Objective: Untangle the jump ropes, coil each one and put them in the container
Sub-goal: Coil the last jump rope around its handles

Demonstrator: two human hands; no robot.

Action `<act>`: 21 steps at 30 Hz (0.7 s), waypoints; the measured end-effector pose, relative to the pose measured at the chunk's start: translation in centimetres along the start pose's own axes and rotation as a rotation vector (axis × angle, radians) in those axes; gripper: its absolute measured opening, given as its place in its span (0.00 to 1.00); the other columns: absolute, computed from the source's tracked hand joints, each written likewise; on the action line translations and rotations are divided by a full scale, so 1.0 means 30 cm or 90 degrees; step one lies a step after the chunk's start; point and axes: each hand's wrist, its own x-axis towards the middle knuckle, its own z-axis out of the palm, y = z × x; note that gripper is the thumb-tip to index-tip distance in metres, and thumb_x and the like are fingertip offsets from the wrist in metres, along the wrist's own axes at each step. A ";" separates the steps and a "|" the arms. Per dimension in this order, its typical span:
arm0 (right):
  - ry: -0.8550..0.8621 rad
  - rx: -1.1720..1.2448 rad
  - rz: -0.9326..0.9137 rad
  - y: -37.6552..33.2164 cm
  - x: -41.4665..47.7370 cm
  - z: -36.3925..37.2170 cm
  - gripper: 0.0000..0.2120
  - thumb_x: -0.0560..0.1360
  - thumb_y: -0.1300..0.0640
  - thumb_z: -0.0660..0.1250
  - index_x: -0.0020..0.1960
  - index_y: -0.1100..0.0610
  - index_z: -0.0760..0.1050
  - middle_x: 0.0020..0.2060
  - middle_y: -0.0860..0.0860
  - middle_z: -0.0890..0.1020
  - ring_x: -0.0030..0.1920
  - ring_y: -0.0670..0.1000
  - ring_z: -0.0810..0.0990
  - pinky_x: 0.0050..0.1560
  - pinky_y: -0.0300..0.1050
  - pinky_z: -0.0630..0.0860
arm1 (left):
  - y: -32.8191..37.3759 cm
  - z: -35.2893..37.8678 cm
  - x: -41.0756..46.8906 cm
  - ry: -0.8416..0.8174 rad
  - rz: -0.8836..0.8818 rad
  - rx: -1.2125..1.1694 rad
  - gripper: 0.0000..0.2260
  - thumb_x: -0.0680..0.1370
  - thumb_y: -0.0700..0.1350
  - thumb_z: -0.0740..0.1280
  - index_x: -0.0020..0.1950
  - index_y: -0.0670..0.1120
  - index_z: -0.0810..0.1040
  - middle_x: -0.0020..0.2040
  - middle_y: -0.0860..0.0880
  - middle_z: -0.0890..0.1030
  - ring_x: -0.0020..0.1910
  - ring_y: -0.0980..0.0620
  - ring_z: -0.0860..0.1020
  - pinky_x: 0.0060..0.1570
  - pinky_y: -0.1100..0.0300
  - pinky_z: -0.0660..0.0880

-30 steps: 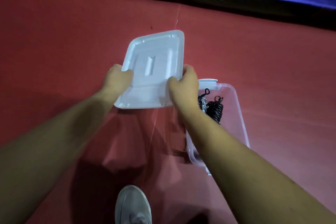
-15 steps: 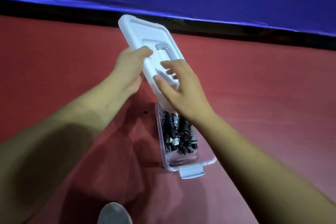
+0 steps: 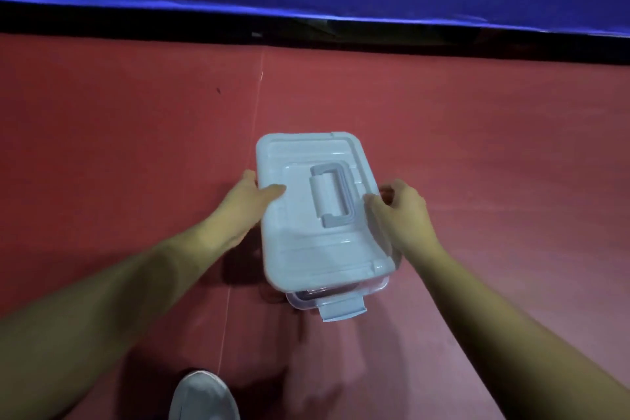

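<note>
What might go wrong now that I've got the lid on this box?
The lid looks shifted: the clear rim of the container shows past its near end, so it may not seat. The near latch sticks out unfastened; lifting by the handle might pop the lid off.

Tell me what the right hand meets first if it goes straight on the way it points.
The right rim of the white lid, which sits on the container. The right hand points inward, fingers curled at that edge; whether they already touch is unclear. Past the rim lies the grey handle.
</note>
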 end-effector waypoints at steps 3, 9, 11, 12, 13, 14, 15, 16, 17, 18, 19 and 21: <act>0.019 -0.106 -0.015 0.082 -0.034 0.019 0.09 0.76 0.54 0.64 0.52 0.57 0.76 0.39 0.51 0.81 0.40 0.57 0.79 0.38 0.48 0.72 | -0.084 0.019 0.015 -0.039 -0.013 0.295 0.15 0.78 0.50 0.70 0.54 0.41 0.73 0.45 0.46 0.80 0.33 0.52 0.79 0.25 0.61 0.74; -0.007 -0.230 -0.029 0.171 -0.053 0.096 0.06 0.79 0.56 0.60 0.50 0.59 0.68 0.38 0.56 0.76 0.37 0.61 0.73 0.36 0.51 0.69 | -0.157 0.046 0.003 -0.076 0.010 0.549 0.13 0.79 0.55 0.66 0.53 0.47 0.73 0.54 0.47 0.81 0.45 0.45 0.81 0.39 0.58 0.75; -0.014 -0.250 -0.020 0.189 -0.050 0.119 0.05 0.79 0.57 0.59 0.48 0.58 0.65 0.38 0.55 0.74 0.38 0.61 0.72 0.36 0.50 0.66 | -0.164 0.052 0.015 -0.064 0.033 0.617 0.18 0.79 0.56 0.65 0.60 0.44 0.74 0.59 0.45 0.79 0.56 0.44 0.78 0.46 0.59 0.69; -0.015 -0.260 -0.021 0.200 -0.048 0.129 0.05 0.80 0.57 0.59 0.48 0.57 0.64 0.40 0.56 0.74 0.39 0.60 0.72 0.37 0.49 0.65 | -0.165 0.055 0.019 -0.064 0.045 0.634 0.19 0.79 0.56 0.65 0.62 0.42 0.74 0.60 0.44 0.78 0.59 0.44 0.77 0.47 0.59 0.68; -0.017 -0.270 -0.023 0.212 -0.046 0.139 0.05 0.80 0.57 0.59 0.48 0.57 0.64 0.42 0.56 0.76 0.39 0.59 0.72 0.37 0.49 0.65 | -0.172 0.056 0.028 -0.065 0.048 0.640 0.20 0.80 0.56 0.65 0.63 0.42 0.73 0.61 0.44 0.78 0.60 0.44 0.76 0.47 0.59 0.67; -0.019 -0.276 -0.025 0.222 -0.042 0.148 0.05 0.80 0.56 0.59 0.49 0.57 0.64 0.45 0.57 0.77 0.40 0.59 0.72 0.37 0.48 0.65 | -0.177 0.057 0.035 -0.064 0.042 0.640 0.21 0.79 0.57 0.65 0.63 0.41 0.72 0.61 0.43 0.78 0.59 0.43 0.76 0.46 0.58 0.68; -0.021 -0.277 -0.026 0.233 -0.036 0.158 0.05 0.80 0.56 0.59 0.50 0.58 0.65 0.47 0.58 0.78 0.42 0.59 0.73 0.38 0.48 0.65 | -0.189 0.058 0.048 -0.063 0.022 0.630 0.23 0.79 0.57 0.65 0.64 0.41 0.71 0.60 0.42 0.78 0.58 0.42 0.77 0.45 0.58 0.69; -0.022 -0.272 -0.028 0.241 -0.030 0.165 0.05 0.81 0.56 0.59 0.52 0.58 0.67 0.48 0.58 0.79 0.44 0.60 0.76 0.38 0.48 0.65 | -0.195 0.060 0.058 -0.065 0.001 0.610 0.23 0.79 0.57 0.66 0.63 0.41 0.70 0.57 0.42 0.79 0.54 0.41 0.80 0.43 0.57 0.72; -0.023 -0.261 -0.028 0.250 -0.021 0.172 0.07 0.81 0.56 0.59 0.54 0.59 0.68 0.49 0.58 0.79 0.46 0.62 0.78 0.38 0.48 0.66 | -0.203 0.061 0.070 -0.066 -0.016 0.580 0.23 0.78 0.57 0.66 0.62 0.41 0.69 0.54 0.41 0.81 0.48 0.41 0.82 0.40 0.55 0.76; -0.025 -0.245 -0.028 0.256 -0.012 0.177 0.08 0.81 0.55 0.59 0.56 0.59 0.69 0.48 0.59 0.80 0.46 0.63 0.79 0.38 0.49 0.67 | -0.210 0.066 0.081 -0.067 -0.032 0.540 0.22 0.78 0.55 0.67 0.61 0.40 0.69 0.50 0.41 0.81 0.42 0.41 0.84 0.36 0.51 0.80; -0.028 -0.225 -0.024 0.258 -0.003 0.180 0.09 0.82 0.55 0.59 0.58 0.59 0.69 0.47 0.59 0.81 0.46 0.63 0.79 0.38 0.50 0.69 | -0.218 0.071 0.091 -0.063 -0.046 0.499 0.21 0.78 0.54 0.67 0.61 0.40 0.69 0.49 0.42 0.81 0.38 0.42 0.84 0.35 0.48 0.82; -0.040 -0.180 -0.008 0.259 0.014 0.183 0.11 0.83 0.54 0.60 0.62 0.57 0.69 0.43 0.57 0.81 0.42 0.62 0.79 0.39 0.51 0.73 | -0.225 0.079 0.109 -0.052 -0.062 0.444 0.20 0.79 0.51 0.67 0.62 0.39 0.69 0.51 0.43 0.81 0.38 0.43 0.84 0.33 0.46 0.82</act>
